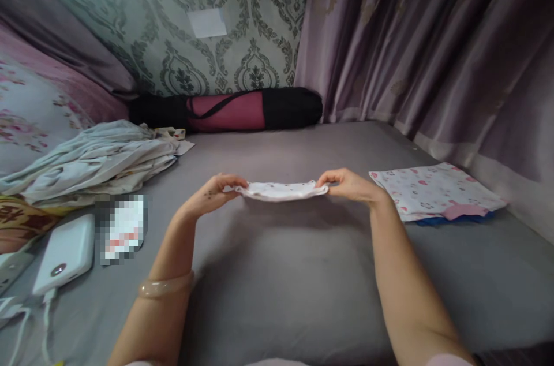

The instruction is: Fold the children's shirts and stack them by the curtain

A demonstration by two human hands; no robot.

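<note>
A folded white cloth [281,190] with small dark prints is stretched between my two hands, above the grey bed sheet [285,291]. My left hand [219,194] pinches its left end between thumb and fingers. At the opposite end, my right hand [346,184] grips the cloth the same way. The cloth is seen nearly edge-on and sags slightly in the middle, so most of its face is hidden. Off to the right of my right hand lies a flat stack of folded fabric [437,190], white with pink prints on top and blue underneath.
A heap of pale crumpled clothes [112,158] lies at the left. Nearer me are a white power bank [67,253] with a cable and a blurred packet [125,228]. A black and dark-pink long bag [229,111] rests against the wall. Purple curtains [389,37] hang at the right.
</note>
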